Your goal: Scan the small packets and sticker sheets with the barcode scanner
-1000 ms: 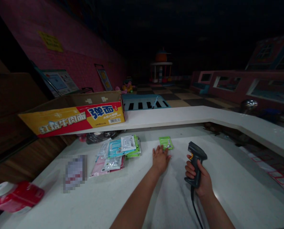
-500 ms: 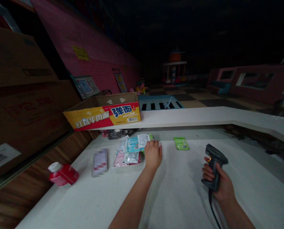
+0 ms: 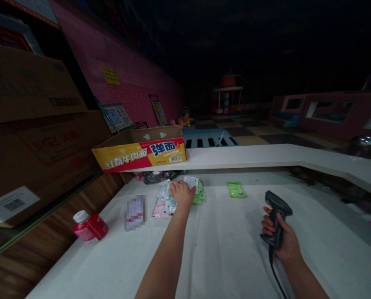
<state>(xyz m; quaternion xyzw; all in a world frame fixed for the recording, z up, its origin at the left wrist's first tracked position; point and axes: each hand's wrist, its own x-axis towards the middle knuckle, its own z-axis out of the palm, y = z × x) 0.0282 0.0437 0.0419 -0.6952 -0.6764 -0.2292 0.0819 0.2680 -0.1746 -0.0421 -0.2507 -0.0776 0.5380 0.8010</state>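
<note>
My left hand [image 3: 182,194] lies over a loose pile of small packets, fingers bent downward and the thumb apart from them. Its fingertips touch the pile, and part of a blue packet is covered by the hand. Around it show a white packet [image 3: 191,180], a pink packet [image 3: 160,208] and green packets [image 3: 201,192]. In my right hand [image 3: 286,243] is a black barcode scanner [image 3: 278,216], gripped by its handle, with a cable running down from it. A single green packet [image 3: 236,189] rests on the white counter [image 3: 222,249] between the two hands.
A red bottle [image 3: 90,226] with a white cap and a blurred-out card [image 3: 134,212] are on the left. An open noodle carton [image 3: 144,153] sits on the raised ledge [image 3: 250,155]. Cardboard boxes [image 3: 48,141] stack at far left.
My left hand has shifted left, from the pile's right edge to over its middle. The right hand still holds the scanner. The view has turned slightly.
</note>
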